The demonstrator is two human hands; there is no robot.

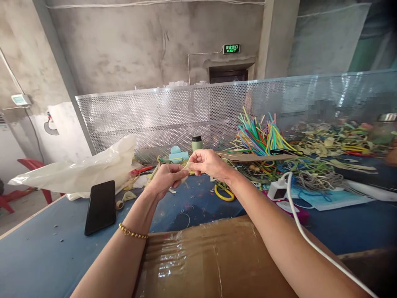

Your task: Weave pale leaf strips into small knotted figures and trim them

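My left hand (pixel 164 179) and my right hand (pixel 207 164) meet over the blue table (pixel 198 205). Both are closed in a pinch, with a small pale strip (pixel 187 167) running between the fingertips. What kind of strip it is, I cannot make out, and the fingers cover most of it. Just behind the hands stand a green bottle with a black lid (pixel 196 142) and a light blue object (pixel 179 156). Below my right hand lies a yellow ring-shaped loop (pixel 223 193). A large cardboard piece (pixel 214 260) sits between my forearms.
A black phone (pixel 100 207) and a crumpled plastic bag (pixel 83 167) lie at left. Colourful thin strips (pixel 263 134) and tangled cords (pixel 319 176) are heaped at right. A white cable (pixel 297 219) crosses by my right arm from a charger (pixel 277 190). A perforated metal screen (pixel 155 120) stands behind.
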